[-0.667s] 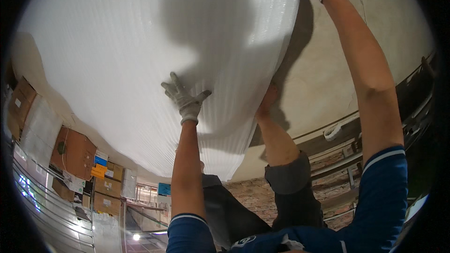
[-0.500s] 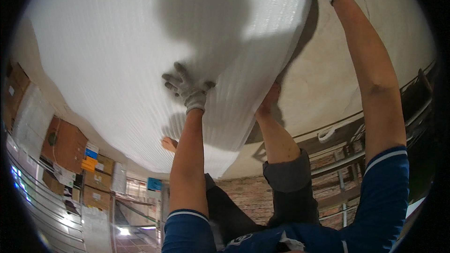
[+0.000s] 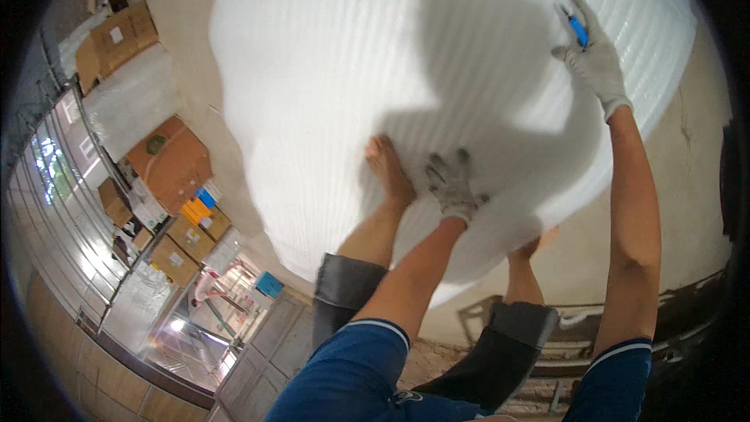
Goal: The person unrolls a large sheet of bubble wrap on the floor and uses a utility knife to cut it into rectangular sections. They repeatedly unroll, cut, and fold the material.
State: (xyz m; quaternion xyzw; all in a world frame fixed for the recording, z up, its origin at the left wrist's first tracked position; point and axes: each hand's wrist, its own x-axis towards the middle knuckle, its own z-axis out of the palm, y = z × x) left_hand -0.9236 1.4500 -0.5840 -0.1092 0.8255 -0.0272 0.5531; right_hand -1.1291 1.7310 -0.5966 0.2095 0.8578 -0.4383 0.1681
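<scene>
A wide sheet of white, ribbed packing foam (image 3: 328,55) lies over the pale floor. My left hand (image 3: 453,187), in a pale glove with dark fingertips, presses flat on the foam with its fingers spread. Farther off to the right, my gloved right hand (image 3: 600,70) holds a small blue utility knife (image 3: 578,32) over the sheet; whether its tip touches the foam I cannot tell. One bare foot (image 3: 388,168) of mine stands on the foam left of my left hand. The other foot (image 3: 533,244) is by the sheet's near right edge.
Along the left stand cardboard boxes (image 3: 168,164) and wrapped bundles beside a metal railing (image 3: 74,211). Beyond the railing, at lower left, another person (image 3: 205,285) is on a lower level. Bare floor (image 3: 687,141) borders the foam at right. Dark bars (image 3: 672,309) run at lower right.
The view has turned and shifted. My right hand has come from beyond the foam's right edge to over the sheet, and the blue knife shows plainly. My left foot has stepped farther onto the foam.
</scene>
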